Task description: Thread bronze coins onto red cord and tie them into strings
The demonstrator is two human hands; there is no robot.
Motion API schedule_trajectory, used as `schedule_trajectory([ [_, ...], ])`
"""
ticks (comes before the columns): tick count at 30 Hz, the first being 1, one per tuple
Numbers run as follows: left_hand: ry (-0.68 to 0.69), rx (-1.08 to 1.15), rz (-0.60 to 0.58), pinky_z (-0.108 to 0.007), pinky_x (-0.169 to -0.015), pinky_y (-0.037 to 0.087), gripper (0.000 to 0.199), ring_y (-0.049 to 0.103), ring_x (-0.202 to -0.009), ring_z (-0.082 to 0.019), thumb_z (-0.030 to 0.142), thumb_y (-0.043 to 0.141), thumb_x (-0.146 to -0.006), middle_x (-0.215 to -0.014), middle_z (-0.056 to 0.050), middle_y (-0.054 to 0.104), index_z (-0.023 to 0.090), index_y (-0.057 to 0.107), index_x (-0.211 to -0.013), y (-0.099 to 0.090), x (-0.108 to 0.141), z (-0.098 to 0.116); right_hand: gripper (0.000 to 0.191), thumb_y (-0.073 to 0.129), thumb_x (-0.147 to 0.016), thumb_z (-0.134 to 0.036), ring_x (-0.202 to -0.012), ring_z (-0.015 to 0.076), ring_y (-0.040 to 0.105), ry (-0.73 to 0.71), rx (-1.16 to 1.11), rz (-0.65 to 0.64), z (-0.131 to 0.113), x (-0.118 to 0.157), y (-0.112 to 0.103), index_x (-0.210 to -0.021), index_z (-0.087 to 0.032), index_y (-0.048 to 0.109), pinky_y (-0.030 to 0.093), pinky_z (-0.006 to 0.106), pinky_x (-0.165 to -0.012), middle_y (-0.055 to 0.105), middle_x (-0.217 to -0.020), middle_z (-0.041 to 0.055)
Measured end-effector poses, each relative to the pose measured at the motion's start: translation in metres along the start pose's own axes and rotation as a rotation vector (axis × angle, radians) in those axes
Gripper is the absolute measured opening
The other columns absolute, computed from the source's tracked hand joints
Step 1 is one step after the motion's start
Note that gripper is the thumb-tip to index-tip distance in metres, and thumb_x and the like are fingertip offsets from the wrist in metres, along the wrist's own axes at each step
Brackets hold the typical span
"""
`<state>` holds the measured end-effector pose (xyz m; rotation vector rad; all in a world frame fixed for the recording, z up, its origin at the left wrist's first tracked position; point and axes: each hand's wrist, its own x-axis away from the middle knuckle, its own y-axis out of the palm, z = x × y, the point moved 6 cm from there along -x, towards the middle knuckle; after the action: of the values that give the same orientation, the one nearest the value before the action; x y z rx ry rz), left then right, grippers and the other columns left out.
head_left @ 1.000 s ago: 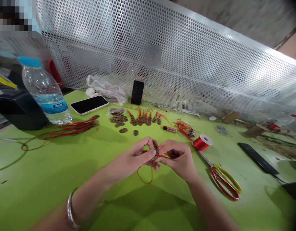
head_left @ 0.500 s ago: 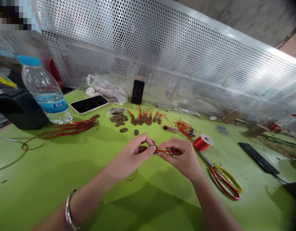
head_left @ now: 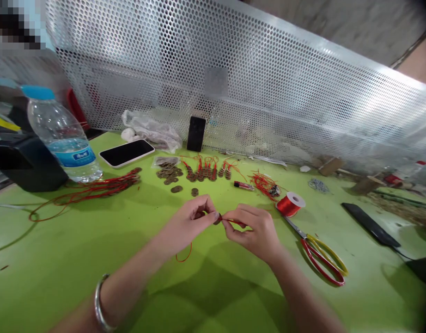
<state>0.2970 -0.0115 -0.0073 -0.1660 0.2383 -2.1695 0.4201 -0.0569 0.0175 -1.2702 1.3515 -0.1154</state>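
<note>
Between thumb and fingers, my left hand [head_left: 195, 219] pinches a dark bronze coin [head_left: 217, 221], mostly covered by the fingertips. My right hand [head_left: 252, 226] is closed on a red cord [head_left: 235, 222] that runs to the coin. A loop of red cord [head_left: 185, 256] hangs below my left hand. Beyond the hands lie loose coins [head_left: 176, 188], a heap of coins [head_left: 168, 173] and a row of coin strings with red cords [head_left: 204, 173]. Right of my right hand stand a spool of red cord [head_left: 289, 204] and scissors with red and yellow handles [head_left: 320, 256].
On the left are a water bottle [head_left: 72, 152], a white-edged phone [head_left: 127, 153] and a red cord bundle [head_left: 105, 187]. A glue tube [head_left: 244, 186], red cord scraps [head_left: 264, 182] and a black power bank [head_left: 368, 224] lie rightward. A perforated metal panel [head_left: 261, 92] closes the back.
Both hands have shifted slightly left with the coin and cord. My right fingers have moved closer to the coin, leaving less cord showing between the hands. The view has turned a little.
</note>
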Motion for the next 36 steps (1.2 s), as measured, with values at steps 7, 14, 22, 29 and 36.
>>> schedule_trajectory([
  [7, -0.007, 0.075, 0.067, -0.024, -0.051, 0.023, 0.024, 0.032, -0.054, -0.011, 0.041, 0.053, -0.078, -0.057, 0.007, 0.038, 0.02, 0.05, -0.068, -0.001, 0.0, 0.0, 0.018, 0.051, -0.077, -0.012, -0.046, 0.0088, 0.047, 0.004, 0.084, 0.063, 0.001, 0.002, 0.001, -0.071, -0.021, 0.066, 0.037, 0.02, -0.047, 0.059, -0.056, -0.0013],
  [14, -0.037, 0.079, 0.06, -0.024, -0.049, 0.022, 0.021, 0.03, -0.052, -0.01, 0.037, 0.051, -0.08, -0.056, 0.008, 0.036, 0.019, 0.052, -0.069, -0.002, 0.001, 0.0, 0.015, 0.052, -0.076, -0.013, -0.046, 0.0089, 0.047, 0.046, 0.045, 0.08, 0.005, 0.002, -0.001, -0.073, -0.02, 0.065, 0.038, 0.02, -0.047, 0.059, -0.056, -0.0018],
  [22, 0.011, -0.018, 0.047, -0.024, -0.054, 0.025, 0.024, 0.036, -0.06, -0.011, 0.041, 0.052, -0.083, -0.064, 0.006, 0.043, 0.019, 0.056, -0.074, -0.008, -0.002, -0.001, 0.012, 0.055, -0.075, -0.013, -0.048, 0.0098, 0.054, 0.078, 0.047, 0.099, 0.007, 0.003, -0.003, -0.078, -0.02, 0.065, 0.041, 0.02, -0.049, 0.067, -0.064, -0.0001],
  [29, -0.053, -0.11, 0.095, -0.023, -0.048, 0.022, 0.029, 0.035, -0.052, -0.01, 0.045, 0.058, -0.078, -0.059, 0.005, 0.046, 0.016, 0.061, -0.077, -0.011, -0.002, -0.005, 0.018, 0.053, -0.078, -0.011, -0.048, 0.0088, 0.055, -0.036, 0.111, 0.107, 0.002, 0.003, -0.001, -0.083, -0.022, 0.067, 0.039, 0.02, -0.051, 0.067, -0.062, -0.0021],
  [36, -0.059, -0.14, 0.093, -0.022, -0.045, 0.022, 0.033, 0.035, -0.048, -0.009, 0.048, 0.058, -0.076, -0.055, 0.005, 0.048, 0.016, 0.065, -0.077, -0.014, -0.004, -0.01, 0.018, 0.052, -0.078, -0.009, -0.046, 0.0067, 0.051, -0.125, 0.147, 0.09, -0.003, 0.002, 0.0, -0.077, -0.019, 0.067, 0.032, 0.02, -0.048, 0.062, -0.055, -0.0043],
])
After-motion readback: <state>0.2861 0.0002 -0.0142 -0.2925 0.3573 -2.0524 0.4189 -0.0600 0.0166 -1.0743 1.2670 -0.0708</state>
